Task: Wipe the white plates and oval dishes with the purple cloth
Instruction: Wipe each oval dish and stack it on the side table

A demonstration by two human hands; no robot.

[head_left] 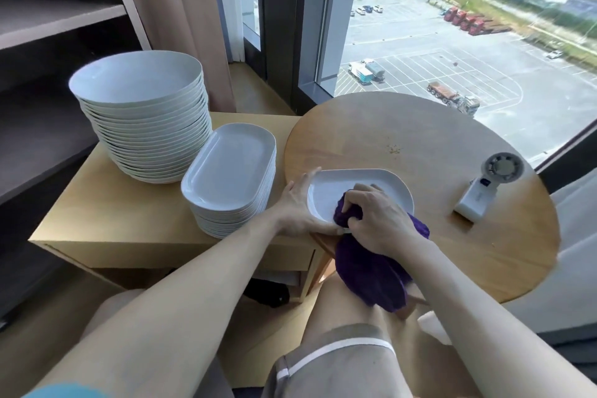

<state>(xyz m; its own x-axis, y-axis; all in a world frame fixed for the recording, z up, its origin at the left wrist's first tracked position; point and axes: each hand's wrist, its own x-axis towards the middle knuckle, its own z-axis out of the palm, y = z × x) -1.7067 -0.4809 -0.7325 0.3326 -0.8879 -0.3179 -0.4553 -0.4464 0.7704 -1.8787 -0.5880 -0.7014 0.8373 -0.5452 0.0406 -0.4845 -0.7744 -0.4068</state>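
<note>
1. Two hands work one oval dish (339, 182), which sits at the near-left edge of the round wooden table (420, 139), long axis running left to right.
2. Left hand (298, 203) braces the dish's left end: fingers fairly straight up the rim, thumb laid along the near edge.
3. Right hand (374, 216) is curled tight round the bunched purple cloth (371, 271), pressing it into the near-left of the well. The cloth's tail hangs off the table.
4. Bare well lies beyond and right of the cloth, nearer the right hand, so I'd expect a stroke along that axis.
5. Off left, stacked oval dishes (229, 168) and round plates (139, 81) sit on the low cabinet (113, 197).
</note>
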